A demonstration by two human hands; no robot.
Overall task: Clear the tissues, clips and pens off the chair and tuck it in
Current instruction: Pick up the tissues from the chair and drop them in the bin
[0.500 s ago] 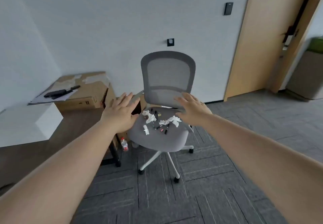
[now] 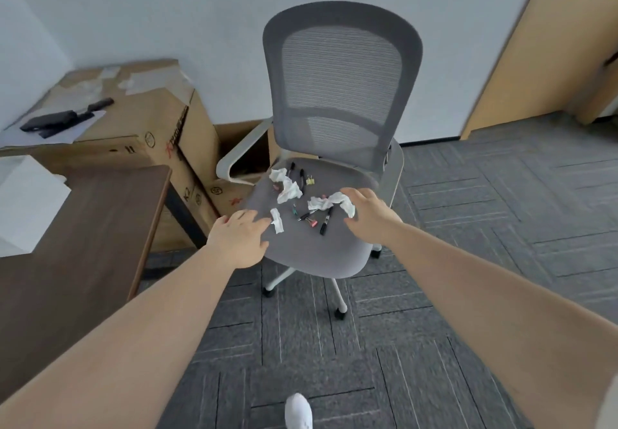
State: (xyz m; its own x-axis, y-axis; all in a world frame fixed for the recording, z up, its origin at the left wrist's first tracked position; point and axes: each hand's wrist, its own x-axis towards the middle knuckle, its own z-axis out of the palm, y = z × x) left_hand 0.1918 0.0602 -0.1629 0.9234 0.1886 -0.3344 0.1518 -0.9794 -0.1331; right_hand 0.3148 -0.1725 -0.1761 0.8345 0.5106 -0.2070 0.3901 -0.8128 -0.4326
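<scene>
A grey mesh-backed office chair (image 2: 321, 254) stands in the middle of the floor. On its seat lie crumpled white tissues (image 2: 286, 185), a small tissue scrap (image 2: 277, 221), black pens (image 2: 325, 222), a yellow clip (image 2: 310, 180) and a pink clip (image 2: 313, 223). My left hand (image 2: 238, 236) hovers at the seat's left edge, fingers apart, fingertips close to the small scrap. My right hand (image 2: 369, 214) reaches over the seat's right side, its fingers touching a long crumpled tissue (image 2: 331, 202). Neither hand visibly holds anything.
A dark wooden desk (image 2: 83, 228) stands to the left of the chair. Cardboard boxes (image 2: 147, 121) sit behind it against the wall, with papers and a black object on top. Grey carpet tiles cover the floor. A wooden door panel (image 2: 535, 44) is at the right.
I have stepped closer and the view has tilted down. Both hands have dropped from in front of the backrest down to the seat, next to the tissues.
</scene>
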